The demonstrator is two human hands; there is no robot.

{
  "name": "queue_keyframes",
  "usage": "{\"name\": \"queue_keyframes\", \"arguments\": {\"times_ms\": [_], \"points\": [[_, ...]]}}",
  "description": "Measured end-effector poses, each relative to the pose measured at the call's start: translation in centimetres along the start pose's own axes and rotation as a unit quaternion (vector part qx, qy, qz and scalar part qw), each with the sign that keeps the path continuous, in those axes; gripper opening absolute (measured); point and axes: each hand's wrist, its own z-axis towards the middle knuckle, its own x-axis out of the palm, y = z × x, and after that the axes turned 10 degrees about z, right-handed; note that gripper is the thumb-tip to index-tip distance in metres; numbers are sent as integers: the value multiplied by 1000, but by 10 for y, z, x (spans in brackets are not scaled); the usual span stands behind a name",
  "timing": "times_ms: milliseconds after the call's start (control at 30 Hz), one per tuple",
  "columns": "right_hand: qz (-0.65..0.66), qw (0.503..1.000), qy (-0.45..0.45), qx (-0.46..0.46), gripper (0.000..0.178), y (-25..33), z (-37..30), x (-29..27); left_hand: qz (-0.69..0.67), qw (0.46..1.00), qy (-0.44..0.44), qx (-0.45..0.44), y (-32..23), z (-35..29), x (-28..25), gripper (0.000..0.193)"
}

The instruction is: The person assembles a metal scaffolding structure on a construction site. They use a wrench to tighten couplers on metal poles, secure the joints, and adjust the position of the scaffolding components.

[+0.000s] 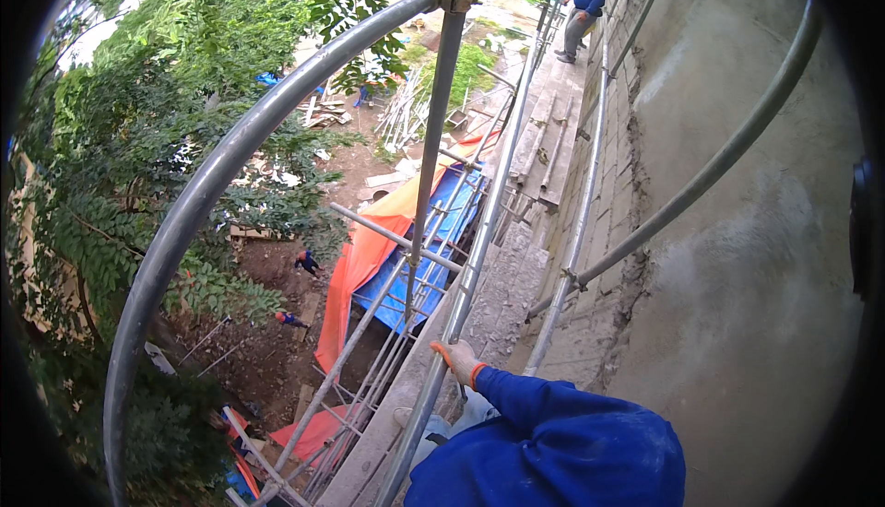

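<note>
My right hand (pixel 457 361), reaching across from a blue sleeve with an orange cuff at the wrist, is closed around a grey metal scaffold pole (pixel 489 230). This pole runs away from me along the outer side of a narrow walkway. Part of the fingers is hidden behind it. My left hand is out of the picture. A shoe and part of a pale trouser leg (pixel 447 426) show below the arm. Another pole (pixel 577 249) runs along the wall side, and a curved-looking pole (pixel 691 184) crosses to it near a joint.
A rough grey wall (pixel 737 249) rises at the right. Farther along the walkway (pixel 502 304) a person in blue (pixel 587 0) stands near the wall. Orange (pixel 378 253) and blue sheeting (pixel 392 281) lies below, with two people (pixel 306 263) on the ground. Trees (pixel 138 157) fill the left.
</note>
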Motion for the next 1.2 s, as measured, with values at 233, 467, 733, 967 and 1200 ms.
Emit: {"name": "queue_keyframes", "arguments": {"times_ms": [233,467,733,967,1200], "points": [[68,997,-5,-24,63,71,58,-21,24,1000,-7,-4,-1,4,-12,46],[90,988,118,-39,88,127,101,-45,87,996,-11,2,-51,42,-41,47],[184,913,361,57,78,55,7,10,97,995,14,-10,-240,103,-104,44],[369,847,349,156,44,86,40,1,-19,987,-13,162,-373,137,-116,49],[428,848,296,103,40,143,137,-49,14,993,-95,69,-238,10,-96,66]]}}
